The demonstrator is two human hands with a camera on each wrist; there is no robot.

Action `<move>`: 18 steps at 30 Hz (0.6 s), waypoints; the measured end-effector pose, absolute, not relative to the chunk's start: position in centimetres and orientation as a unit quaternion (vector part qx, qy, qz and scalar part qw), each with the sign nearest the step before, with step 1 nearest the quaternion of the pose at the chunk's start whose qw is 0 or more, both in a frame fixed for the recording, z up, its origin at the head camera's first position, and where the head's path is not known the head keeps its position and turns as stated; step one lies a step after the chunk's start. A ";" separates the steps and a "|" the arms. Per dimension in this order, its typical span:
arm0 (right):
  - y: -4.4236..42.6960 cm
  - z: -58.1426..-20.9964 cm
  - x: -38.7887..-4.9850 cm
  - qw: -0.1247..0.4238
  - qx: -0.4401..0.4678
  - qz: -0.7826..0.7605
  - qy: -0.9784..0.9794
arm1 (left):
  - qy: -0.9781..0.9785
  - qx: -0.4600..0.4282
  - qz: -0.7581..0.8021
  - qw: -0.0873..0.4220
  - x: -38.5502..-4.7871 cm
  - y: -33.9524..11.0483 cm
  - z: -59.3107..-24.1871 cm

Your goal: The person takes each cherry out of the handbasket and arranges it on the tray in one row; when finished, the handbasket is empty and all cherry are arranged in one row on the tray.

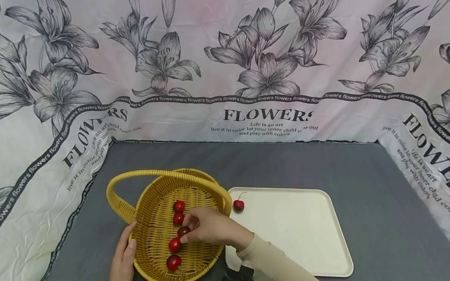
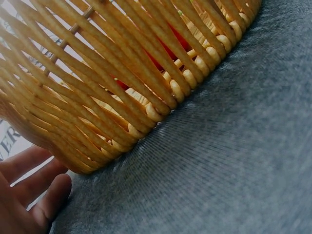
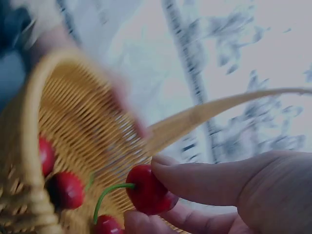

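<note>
A cherry (image 3: 146, 192) is pinched by the right hand (image 1: 210, 226), the left hand (image 1: 122, 262) resting uncurled against the basket (image 1: 152, 245).

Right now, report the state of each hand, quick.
Left hand: open, fingers against the outside of the basket.
Right hand: closed, pinching a red cherry between thumb and fingers.

left wrist: cherries (image 2: 179, 40) mostly hidden by basket (image 2: 119, 63), top cropped | right wrist: backdrop (image 3: 273, 63) blurred
</note>
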State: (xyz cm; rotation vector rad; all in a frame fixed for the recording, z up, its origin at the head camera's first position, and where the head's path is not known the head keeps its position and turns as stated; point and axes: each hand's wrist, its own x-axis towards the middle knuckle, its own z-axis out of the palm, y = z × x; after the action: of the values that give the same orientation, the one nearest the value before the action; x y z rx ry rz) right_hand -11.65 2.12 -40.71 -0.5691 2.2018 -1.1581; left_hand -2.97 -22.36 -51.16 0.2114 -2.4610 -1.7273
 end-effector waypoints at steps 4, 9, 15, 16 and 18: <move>4.7 -39.0 -10.1 0.278 -0.235 -0.453 0.814 | -0.813 0.080 -0.575 0.043 -2.9 -22.3 -51.0; 9.0 -38.0 -8.5 0.269 -0.251 -0.465 0.805 | -0.813 0.084 -0.576 0.027 -2.7 -22.5 -51.1; 13.5 -38.5 -7.8 0.250 -0.253 -0.467 0.810 | -0.811 0.076 -0.579 0.041 -2.8 -22.4 -51.2; 14.1 -38.7 -7.9 0.246 -0.244 -0.470 0.812 | -0.811 0.075 -0.579 0.043 -2.8 -22.4 -51.2; 15.2 -39.3 -8.3 0.238 -0.223 -0.482 0.813 | -0.811 0.074 -0.579 0.045 -2.9 -22.4 -51.1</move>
State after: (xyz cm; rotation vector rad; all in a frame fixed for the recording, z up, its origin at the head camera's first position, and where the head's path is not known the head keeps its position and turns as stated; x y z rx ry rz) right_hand -8.27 15.20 -39.29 -0.6098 2.2280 -1.3193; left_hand -2.87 -22.44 -51.12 0.2272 -2.4767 -1.7687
